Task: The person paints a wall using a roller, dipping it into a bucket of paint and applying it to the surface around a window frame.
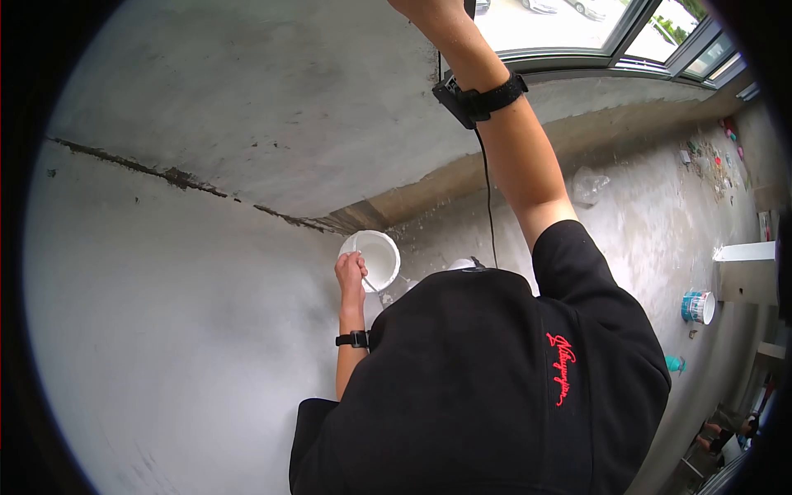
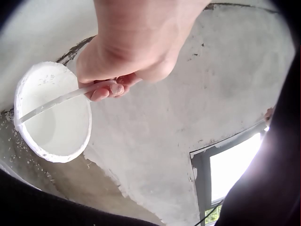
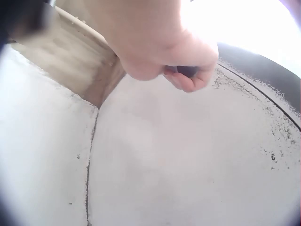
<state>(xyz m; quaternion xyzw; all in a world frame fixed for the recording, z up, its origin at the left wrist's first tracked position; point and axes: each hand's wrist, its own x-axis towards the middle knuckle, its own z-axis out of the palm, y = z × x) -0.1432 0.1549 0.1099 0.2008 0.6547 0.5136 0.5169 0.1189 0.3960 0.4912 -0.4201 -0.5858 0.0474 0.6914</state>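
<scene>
My left hand (image 1: 351,271) grips the pale handle (image 2: 61,100) of a white bucket (image 2: 87,125), its fingers curled round it. The bucket tilts with its open mouth showing in the head and left wrist views, and its inside is white. Raised high by the window, my right hand (image 3: 193,59) is cut off by the top edge of the head view. In the right wrist view its fingers curl round a dark object (image 3: 187,71), most of which the hand hides; I cannot tell what it is.
Grey wall (image 1: 330,91) meets another smooth surface along a dark, rough crack (image 1: 177,177). A framed window (image 1: 569,58) is at the upper right. On the floor lie a clear plastic bag (image 1: 589,186), a blue-and-white bucket (image 1: 698,307) and scattered debris. A black cable (image 1: 488,194) hangs from the right wrist.
</scene>
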